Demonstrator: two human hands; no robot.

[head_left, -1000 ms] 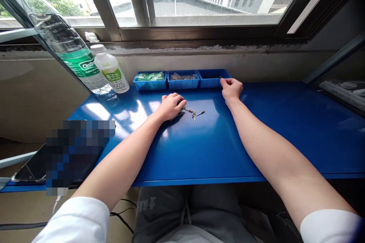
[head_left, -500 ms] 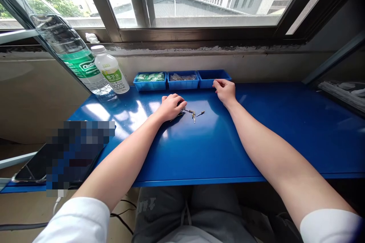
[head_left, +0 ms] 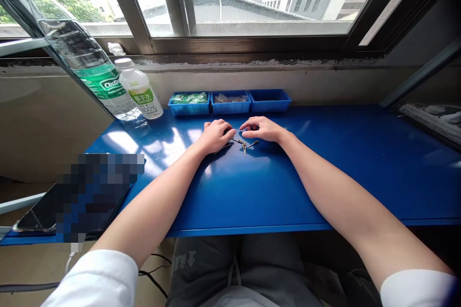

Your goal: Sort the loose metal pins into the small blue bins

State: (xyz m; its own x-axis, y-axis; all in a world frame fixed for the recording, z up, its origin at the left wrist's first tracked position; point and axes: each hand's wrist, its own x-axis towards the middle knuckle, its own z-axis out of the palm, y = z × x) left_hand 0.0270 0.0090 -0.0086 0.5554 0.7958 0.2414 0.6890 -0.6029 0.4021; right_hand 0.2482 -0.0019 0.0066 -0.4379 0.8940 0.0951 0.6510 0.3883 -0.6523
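On the blue table lie several small metal pins with brass-coloured ends (head_left: 245,147), slim and pointed. My left hand (head_left: 216,135) rests cupped on the tabletop at the left of these pins, partly covering some. Its thumb stands apart from the bent fingers; what lies beneath the palm is hidden. Just right of it, my right hand (head_left: 264,129) hovers over the pins, thumb and fingers apart, with nothing visible between them. Behind my right hand is the right blue bin (head_left: 272,106), with a few small dark bits inside that I cannot make out.
Beside that bin stand a middle blue bin (head_left: 230,108) of greyish packets and a left blue bin (head_left: 190,109) of green-and-white packets. A large water bottle (head_left: 97,76) and a coconut water bottle (head_left: 140,91) stand at left. A partly blurred dark device (head_left: 39,216) lies at the left edge.
My right hand has moved from the right blue bin's front edge, left and nearer to me, over the pins. Its pinched fingers have parted. My left hand stays in place.
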